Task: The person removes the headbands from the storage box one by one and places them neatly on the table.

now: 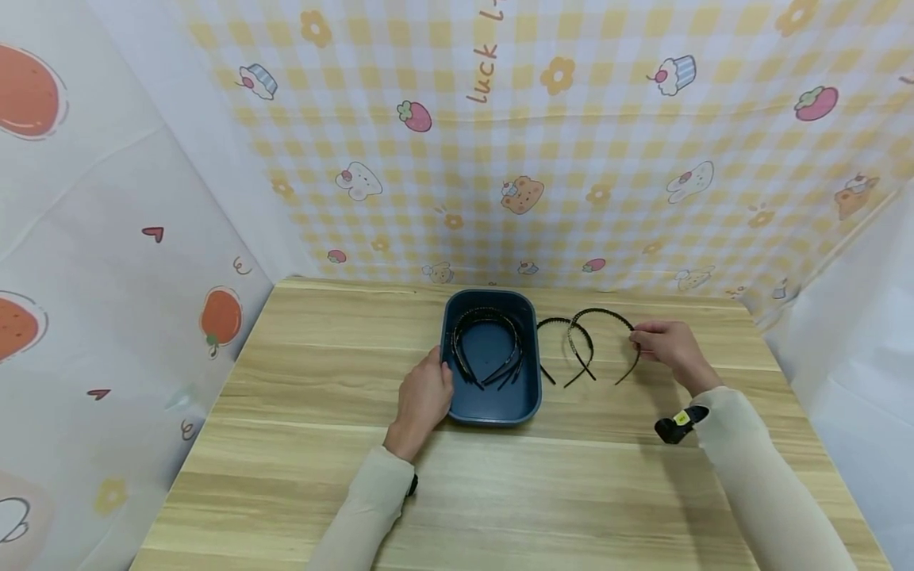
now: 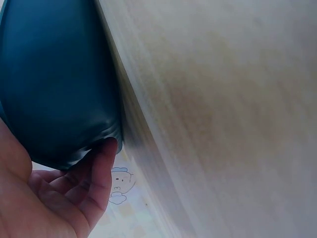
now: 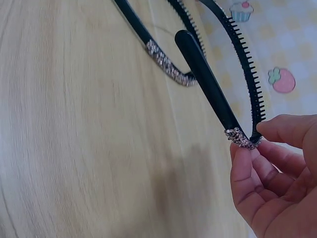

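Note:
A dark blue rectangular plastic bin (image 1: 496, 406) stands near the back of the table. My left hand (image 1: 424, 394) grips its left side, with the fingers bent against the outer wall in the left wrist view. Several black headbands (image 1: 457, 341) lie nested inside the bin. On the right, my right hand (image 1: 669, 346) pinches a black toothed headband (image 3: 207, 79) by one side, where sparkly trim (image 3: 240, 137) covers the band. Another headband (image 1: 591, 345) lies on the table between the bin and the held one, partly overlapped by it in the head view.
The wood-grain table (image 1: 300, 412) reaches back to a yellow checked cloth (image 1: 457, 159) with cartoon prints. White printed cloth (image 1: 107, 262) hangs at the left, and plain white cloth (image 1: 850, 341) at the right. A black wrist device (image 1: 674, 427) sits by the right sleeve.

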Demonstrator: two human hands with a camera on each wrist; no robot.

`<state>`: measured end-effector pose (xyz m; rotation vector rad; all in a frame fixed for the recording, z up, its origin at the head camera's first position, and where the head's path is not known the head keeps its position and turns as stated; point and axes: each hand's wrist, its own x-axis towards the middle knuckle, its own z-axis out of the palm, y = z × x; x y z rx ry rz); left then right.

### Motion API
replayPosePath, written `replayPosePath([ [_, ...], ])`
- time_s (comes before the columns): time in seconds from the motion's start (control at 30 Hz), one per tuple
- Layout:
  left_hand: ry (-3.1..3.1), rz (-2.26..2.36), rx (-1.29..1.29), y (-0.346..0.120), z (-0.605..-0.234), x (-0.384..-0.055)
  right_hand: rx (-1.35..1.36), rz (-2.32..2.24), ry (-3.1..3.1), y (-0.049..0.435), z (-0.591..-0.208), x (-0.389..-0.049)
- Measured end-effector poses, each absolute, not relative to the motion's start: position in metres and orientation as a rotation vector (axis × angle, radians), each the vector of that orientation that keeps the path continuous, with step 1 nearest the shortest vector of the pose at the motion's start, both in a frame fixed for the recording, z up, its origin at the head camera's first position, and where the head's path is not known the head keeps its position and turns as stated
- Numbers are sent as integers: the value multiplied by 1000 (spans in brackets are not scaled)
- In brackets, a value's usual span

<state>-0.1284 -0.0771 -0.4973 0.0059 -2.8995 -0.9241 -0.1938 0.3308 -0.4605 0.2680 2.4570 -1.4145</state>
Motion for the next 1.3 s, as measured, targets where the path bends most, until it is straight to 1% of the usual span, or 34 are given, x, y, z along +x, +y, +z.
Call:
replayPosePath([
  [0.7,-2901,-929,13,-78,-498,-129,343,-1366,2469,365,-474,-186],
  [1.3,-2892,-914,-4,-78,-497,-127,383,-1332,2497,378,-485,-185],
])
